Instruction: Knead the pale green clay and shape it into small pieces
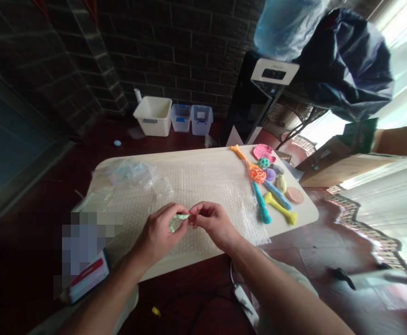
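Over the near middle of the table, my left hand (163, 229) is closed around a small piece of pale green modelling clay (179, 217). The clay looks soft and thin, drawn to a point on its right side. My right hand (210, 221) pinches that pointed end between thumb and fingers, so both hands meet at the clay. My fingers cover part of it. Beneath them lies a sheet of bubble wrap (203, 181).
Several coloured clay shapes lie on the right of the pale table (304, 214), among them a teal stick (260, 202), a yellow bone shape (281, 208) and a pink dish (264, 152). Clear plastic bags (139, 173) lie left. Bins (154, 118) stand by the wall.
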Demonstrator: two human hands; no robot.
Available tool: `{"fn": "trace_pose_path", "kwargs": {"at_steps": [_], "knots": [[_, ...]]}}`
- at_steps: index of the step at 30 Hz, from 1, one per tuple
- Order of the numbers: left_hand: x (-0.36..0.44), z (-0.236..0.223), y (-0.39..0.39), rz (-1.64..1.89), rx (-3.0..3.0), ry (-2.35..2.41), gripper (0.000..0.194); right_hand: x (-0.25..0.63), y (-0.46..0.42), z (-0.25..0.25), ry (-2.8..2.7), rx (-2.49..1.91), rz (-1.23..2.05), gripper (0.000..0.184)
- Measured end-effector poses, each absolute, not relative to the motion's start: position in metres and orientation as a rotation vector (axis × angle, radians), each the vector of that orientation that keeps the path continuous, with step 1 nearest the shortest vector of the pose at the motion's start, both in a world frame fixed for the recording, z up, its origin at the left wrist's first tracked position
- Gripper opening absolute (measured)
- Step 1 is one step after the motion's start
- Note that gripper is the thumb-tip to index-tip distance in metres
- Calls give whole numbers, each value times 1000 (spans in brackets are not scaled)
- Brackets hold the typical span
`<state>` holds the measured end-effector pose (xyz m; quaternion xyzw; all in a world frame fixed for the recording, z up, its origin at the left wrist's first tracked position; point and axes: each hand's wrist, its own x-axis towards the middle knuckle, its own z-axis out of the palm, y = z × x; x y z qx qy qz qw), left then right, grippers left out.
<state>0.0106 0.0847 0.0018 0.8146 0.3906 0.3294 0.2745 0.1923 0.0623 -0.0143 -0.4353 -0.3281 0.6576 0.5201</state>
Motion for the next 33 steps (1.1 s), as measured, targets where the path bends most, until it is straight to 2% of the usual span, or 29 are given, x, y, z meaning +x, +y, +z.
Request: {"fn": "trace_pose_path", "kwargs": {"at_steps": [8,33], "knots": [[6,5,86,899,2135,999,12,196,62,-9,-738,-1052,1666,30],[8,-6,85,1064,2082,1015,18,197,67,-10,-1015,-1177,1479,27]]}}
